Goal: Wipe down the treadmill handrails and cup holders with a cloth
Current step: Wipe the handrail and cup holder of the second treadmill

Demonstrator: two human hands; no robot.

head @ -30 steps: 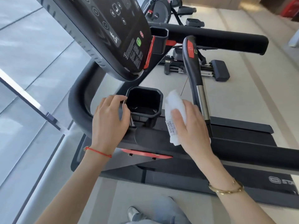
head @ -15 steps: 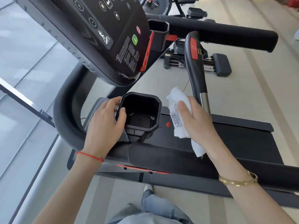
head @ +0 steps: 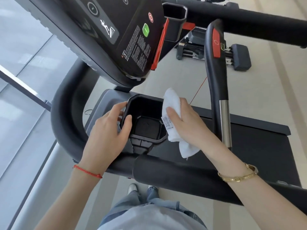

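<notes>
Your left hand grips the near-left rim of the black cup holder, thumb hooked over the edge, fingers curled round the outside. Your right hand clutches the white cloth and presses it against the holder's right wall; the cloth's tag hangs at the rim. The cup holder sits between your hands. The padded handrail runs beneath both wrists, and a second cup holder lies beyond your right hand.
</notes>
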